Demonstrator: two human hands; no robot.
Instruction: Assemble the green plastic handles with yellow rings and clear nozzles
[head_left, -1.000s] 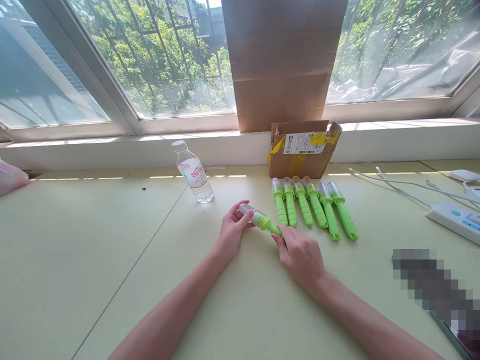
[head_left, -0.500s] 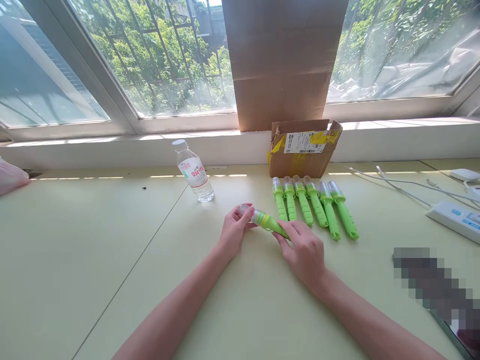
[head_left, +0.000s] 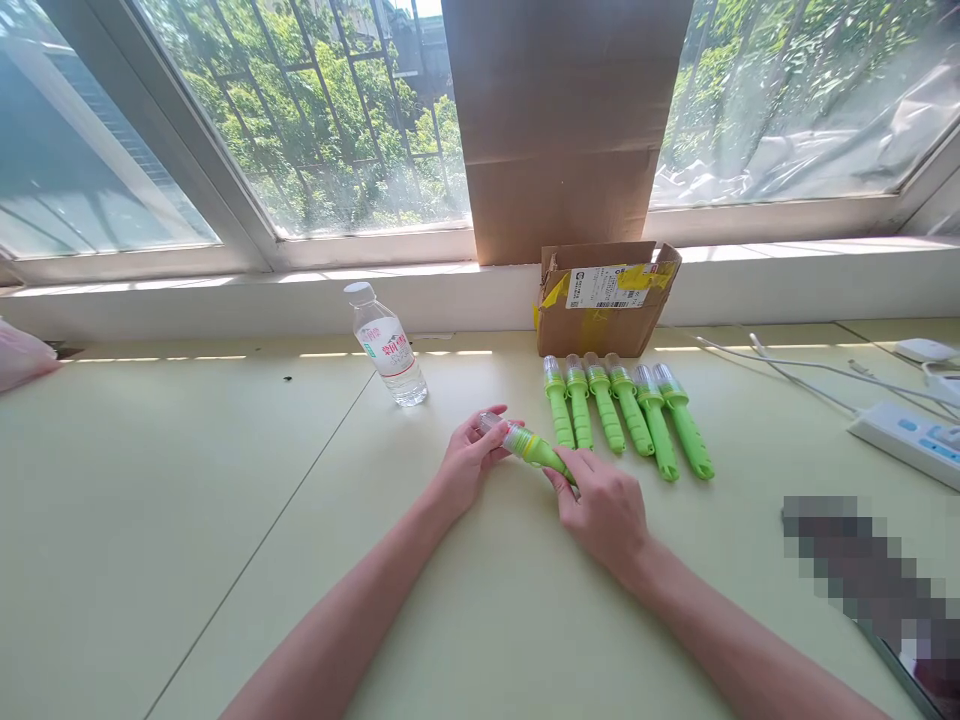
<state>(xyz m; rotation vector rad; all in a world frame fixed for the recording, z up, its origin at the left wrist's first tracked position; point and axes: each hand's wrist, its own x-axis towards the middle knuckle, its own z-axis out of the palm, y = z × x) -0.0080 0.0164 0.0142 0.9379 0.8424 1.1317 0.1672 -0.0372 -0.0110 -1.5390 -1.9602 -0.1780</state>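
A green tube-like tool with a clear cap lies slantwise between my two hands, above the pale green table. My left hand is closed around its clear capped end. The green handle end is gripped by my right hand, whose fingers partly hide it. Several similar green tools lie side by side just beyond my right hand, their clear caps pointing to the window.
An open cardboard box stands behind the row of tools. A water bottle is upright at centre-left. Cables and a power strip are at the right, with a pixelated dark object nearer. Pink plastic sits far left.
The held tool has turned slightly, and my right hand has shifted slightly down along with its handle end. Both hands keep their hold.
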